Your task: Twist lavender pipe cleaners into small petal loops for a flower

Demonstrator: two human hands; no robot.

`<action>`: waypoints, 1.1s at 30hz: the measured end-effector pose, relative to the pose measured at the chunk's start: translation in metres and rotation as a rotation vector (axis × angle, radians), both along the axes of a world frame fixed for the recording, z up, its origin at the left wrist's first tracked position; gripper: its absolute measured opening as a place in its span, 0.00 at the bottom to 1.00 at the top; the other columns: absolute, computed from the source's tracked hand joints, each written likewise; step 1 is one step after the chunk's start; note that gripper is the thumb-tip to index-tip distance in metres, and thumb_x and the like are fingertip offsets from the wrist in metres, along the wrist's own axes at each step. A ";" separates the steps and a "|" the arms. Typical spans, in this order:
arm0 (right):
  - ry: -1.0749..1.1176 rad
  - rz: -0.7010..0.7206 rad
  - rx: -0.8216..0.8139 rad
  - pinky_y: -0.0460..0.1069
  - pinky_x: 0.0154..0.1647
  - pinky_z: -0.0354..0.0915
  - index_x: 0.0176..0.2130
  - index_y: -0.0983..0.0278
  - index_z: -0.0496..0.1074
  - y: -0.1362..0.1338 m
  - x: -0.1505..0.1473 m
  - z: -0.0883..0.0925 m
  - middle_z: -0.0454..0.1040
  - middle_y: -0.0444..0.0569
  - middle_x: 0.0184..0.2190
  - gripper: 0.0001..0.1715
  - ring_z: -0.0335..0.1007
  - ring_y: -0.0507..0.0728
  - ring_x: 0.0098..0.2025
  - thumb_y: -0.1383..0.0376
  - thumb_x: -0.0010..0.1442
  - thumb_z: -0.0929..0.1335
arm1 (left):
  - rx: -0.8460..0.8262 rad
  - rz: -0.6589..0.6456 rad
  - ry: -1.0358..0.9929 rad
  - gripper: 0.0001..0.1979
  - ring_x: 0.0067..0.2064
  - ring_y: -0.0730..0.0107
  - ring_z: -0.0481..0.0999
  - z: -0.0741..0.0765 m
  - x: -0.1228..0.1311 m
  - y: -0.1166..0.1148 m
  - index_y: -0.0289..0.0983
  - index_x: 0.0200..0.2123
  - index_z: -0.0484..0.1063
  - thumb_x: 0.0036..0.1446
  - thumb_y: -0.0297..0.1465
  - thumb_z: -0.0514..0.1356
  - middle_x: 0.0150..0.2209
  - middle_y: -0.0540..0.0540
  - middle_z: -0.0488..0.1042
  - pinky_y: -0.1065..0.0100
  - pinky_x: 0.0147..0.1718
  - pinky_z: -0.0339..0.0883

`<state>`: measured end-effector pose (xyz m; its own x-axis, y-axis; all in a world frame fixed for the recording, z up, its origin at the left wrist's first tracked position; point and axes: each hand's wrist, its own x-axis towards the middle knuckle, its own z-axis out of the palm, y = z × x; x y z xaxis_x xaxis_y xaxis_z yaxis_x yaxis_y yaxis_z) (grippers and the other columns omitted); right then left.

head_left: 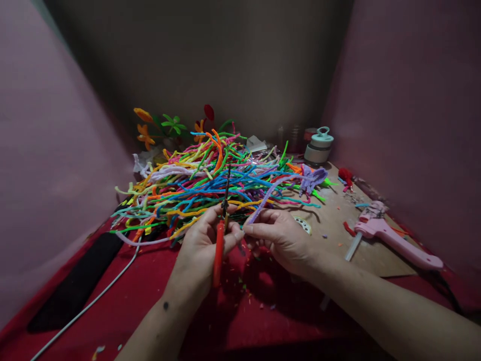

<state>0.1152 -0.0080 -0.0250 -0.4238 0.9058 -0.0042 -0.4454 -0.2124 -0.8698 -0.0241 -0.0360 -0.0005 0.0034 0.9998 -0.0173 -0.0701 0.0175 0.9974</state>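
My left hand [201, 250] is closed around a pair of scissors [219, 250] with an orange-red handle, its narrow dark blades pointing up and away from me. Between the thumb and fingers of my right hand [278, 235] is the end of a purple pipe cleaner [268, 194]. It curves up and right toward a folded purple pipe-cleaner bundle [313, 179]. My fingertips nearly meet; whether the left ones touch the purple end is hidden. Just beyond both hands lies a big heap of pipe cleaners [199, 185] in many colours.
On a brown board [334, 240] at the right rests a pink glue gun [402, 243]. A lidded bottle [318, 145] stands behind it. Pipe-cleaner flowers [173, 124] are at the back left. A black strip [75, 286] and white cable [108, 286] cross the red cloth [150, 296], with scraps scattered nearer me.
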 end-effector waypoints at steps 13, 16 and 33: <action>0.048 0.033 -0.038 0.44 0.22 0.57 0.28 0.68 0.73 0.003 0.002 0.001 0.75 0.48 0.30 0.06 0.60 0.46 0.21 0.67 0.45 0.72 | -0.201 -0.227 -0.087 0.17 0.20 0.82 0.60 0.000 -0.007 -0.002 0.38 0.41 0.68 0.46 0.31 0.64 0.22 0.54 0.63 0.77 0.19 0.54; 0.077 0.065 -0.074 0.43 0.21 0.58 0.30 0.68 0.72 0.002 0.003 0.001 0.75 0.50 0.33 0.08 0.63 0.46 0.22 0.66 0.46 0.71 | -0.196 -0.245 -0.121 0.16 0.20 0.82 0.60 0.001 -0.008 -0.002 0.36 0.40 0.69 0.46 0.29 0.64 0.23 0.53 0.65 0.78 0.18 0.53; -0.001 0.046 -0.011 0.43 0.20 0.58 0.27 0.68 0.70 0.001 0.002 0.000 0.68 0.42 0.20 0.09 0.61 0.47 0.19 0.65 0.45 0.72 | -0.141 -0.051 -0.046 0.22 0.23 0.76 0.70 -0.002 -0.008 0.000 0.38 0.42 0.67 0.41 0.28 0.66 0.24 0.54 0.70 0.73 0.25 0.63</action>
<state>0.1170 -0.0072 -0.0251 -0.4645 0.8854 -0.0149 -0.4341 -0.2424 -0.8676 -0.0317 -0.0357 -0.0024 0.0586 0.9860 -0.1561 -0.1111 0.1618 0.9806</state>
